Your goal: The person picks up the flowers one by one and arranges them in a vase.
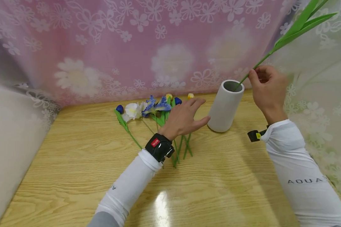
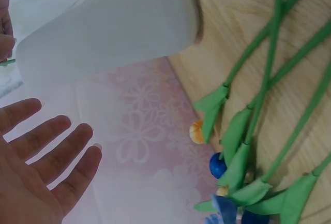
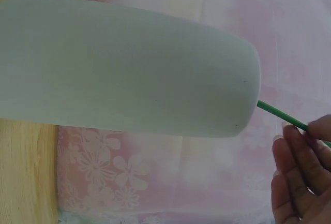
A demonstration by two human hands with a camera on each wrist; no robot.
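A white vase [image 1: 225, 107] stands upright near the back of the table. My right hand [image 1: 270, 91] pinches the green stem [image 1: 260, 62] of an artificial flower between thumb and fingers. The stem's lower end is inside the vase mouth, and its leaves [image 1: 296, 33] slant up to the right; the bloom is out of the head view. My left hand [image 1: 184, 118] hovers left of the vase with fingers spread and nothing held. In the left wrist view its fingers [image 2: 62, 167] are apart from the vase. The right wrist view shows the stem [image 3: 282, 114] entering the vase.
Several artificial flowers lie left of the vase, partly behind my left hand: a white bloom [image 1: 133, 111], a blue iris [image 1: 155, 106], a blue bud [image 1: 119, 109] and a yellow bud [image 1: 190, 96]. A pink floral curtain [image 1: 125, 56] hangs behind the wooden table [image 1: 74, 176].
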